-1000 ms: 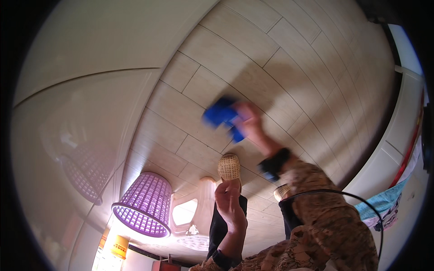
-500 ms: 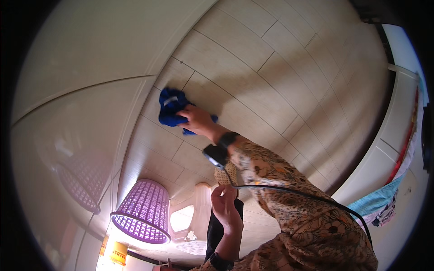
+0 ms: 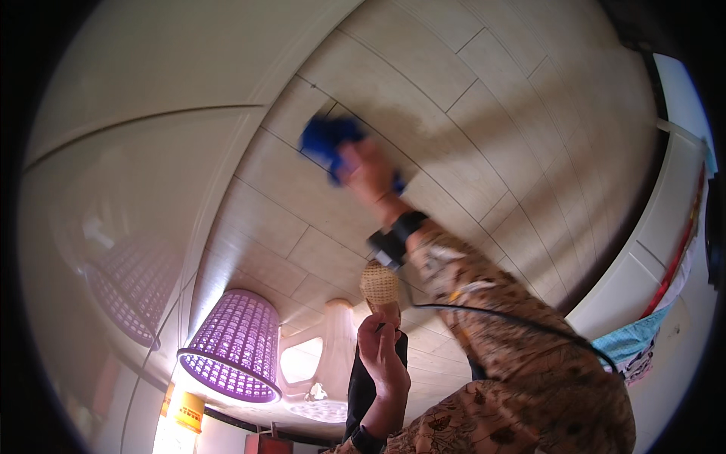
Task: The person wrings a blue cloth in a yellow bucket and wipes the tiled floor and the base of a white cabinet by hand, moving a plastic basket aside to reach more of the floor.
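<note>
My right hand (image 3: pixel 368 172) presses a blue cloth (image 3: pixel 327 141) onto the wood-look floor; both are smeared by motion, though the fingers appear wrapped over the cloth. A black strap with a small dark box (image 3: pixel 387 247) circles that wrist, and a black cable (image 3: pixel 484 312) runs from it along the patterned sleeve. My left hand (image 3: pixel 384 356) is held closer in, above a dark trouser leg, its thumb and fingers curled together. Whatever those fingers hold, if anything, I cannot make out. Just beyond them shows a tan woven shoe (image 3: pixel 379 285).
Glossy cream cabinet fronts (image 3: pixel 144 166) line the left side. A purple lattice basket (image 3: pixel 232 344) and a pale plastic stool (image 3: pixel 339 348) stand at the near left. To the right is a white ledge (image 3: pixel 635 265) with turquoise fabric (image 3: pixel 631 333) hanging near it.
My right hand has slid the blue cloth over the floor, up and to the right, away from the cabinet. My left hand stays nearly in place, fingers still curled.
</note>
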`<state>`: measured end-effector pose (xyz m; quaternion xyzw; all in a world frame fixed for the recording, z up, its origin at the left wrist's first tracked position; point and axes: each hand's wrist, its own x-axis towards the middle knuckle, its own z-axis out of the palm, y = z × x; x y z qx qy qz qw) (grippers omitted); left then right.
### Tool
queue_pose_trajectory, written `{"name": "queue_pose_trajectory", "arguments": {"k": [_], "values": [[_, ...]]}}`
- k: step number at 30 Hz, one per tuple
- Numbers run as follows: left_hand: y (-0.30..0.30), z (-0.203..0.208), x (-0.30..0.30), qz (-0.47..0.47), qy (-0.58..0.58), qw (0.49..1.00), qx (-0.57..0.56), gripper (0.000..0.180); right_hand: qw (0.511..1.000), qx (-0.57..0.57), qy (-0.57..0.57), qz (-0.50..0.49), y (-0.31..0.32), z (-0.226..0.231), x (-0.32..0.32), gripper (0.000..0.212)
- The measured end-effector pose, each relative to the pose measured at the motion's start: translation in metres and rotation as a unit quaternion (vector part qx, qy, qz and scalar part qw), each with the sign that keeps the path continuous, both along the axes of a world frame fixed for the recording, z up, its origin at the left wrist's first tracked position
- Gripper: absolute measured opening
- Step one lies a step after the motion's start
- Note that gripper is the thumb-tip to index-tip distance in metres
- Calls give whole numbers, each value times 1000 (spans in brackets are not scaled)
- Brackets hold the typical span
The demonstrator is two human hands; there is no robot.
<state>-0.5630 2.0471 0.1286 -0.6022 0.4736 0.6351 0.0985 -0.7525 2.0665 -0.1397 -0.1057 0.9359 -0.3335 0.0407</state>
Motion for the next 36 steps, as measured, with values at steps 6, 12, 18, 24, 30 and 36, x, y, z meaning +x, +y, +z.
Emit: {"name": "queue_pose_trajectory", "arguments": {"k": [6, 12, 18, 24, 30, 36], "values": [[20, -9, -5, -57, 10, 998, -14, 23, 989, -140, -24, -48, 27, 37, 15, 39], [11, -2, 1, -38, -3, 999, 39, 25, 919, 260, -80, -286, 177, 9, -14, 47], [-11, -1, -5, 19, -24, 999, 45, 24, 965, 194, 18, -174, 26, 9, -137, 46], [6, 3, -9, 47, -17, 998, 36, 18, 993, 16, 65, 96, -101, 11, -38, 15], [10, -7, 8, 70, 29, 997, -28, 20, 954, -149, -166, 201, -101, 34, 59, 31], [10, 10, 15, 52, -4, 999, -3, 23, 981, -1, 39, -191, 89, 22, -73, 35]]}}
